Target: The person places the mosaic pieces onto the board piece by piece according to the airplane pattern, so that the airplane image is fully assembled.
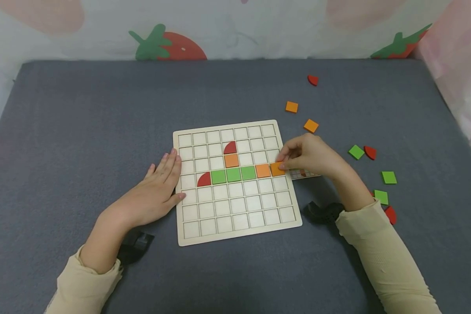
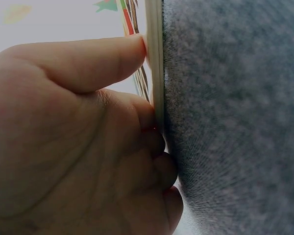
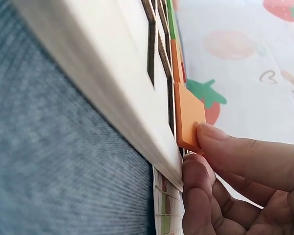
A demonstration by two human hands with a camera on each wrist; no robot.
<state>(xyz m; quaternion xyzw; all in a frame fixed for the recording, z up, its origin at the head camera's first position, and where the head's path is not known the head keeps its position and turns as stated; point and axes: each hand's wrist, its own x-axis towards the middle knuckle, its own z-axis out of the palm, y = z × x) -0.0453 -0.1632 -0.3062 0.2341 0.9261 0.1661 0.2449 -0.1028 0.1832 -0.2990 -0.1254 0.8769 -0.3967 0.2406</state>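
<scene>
Straight fingers of the left hand [image 1: 151, 196] rest on the left edge of the board [image 1: 241, 234]; the right hand [image 1: 312, 157] pinches an orange square [image 1: 276, 168] over a row's last cell, at the right edge. Grey cloth [image 1: 82, 117] stretches widely leftward. Only the right wrist view clearly shows the gridded card [image 3: 167, 203] tucked below.

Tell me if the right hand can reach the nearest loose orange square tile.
Probably yes: the loose orange square tile lies just beyond the right hand, with nothing visible between them. But that hand pinches another orange square tile, which it would likely release first.
</scene>
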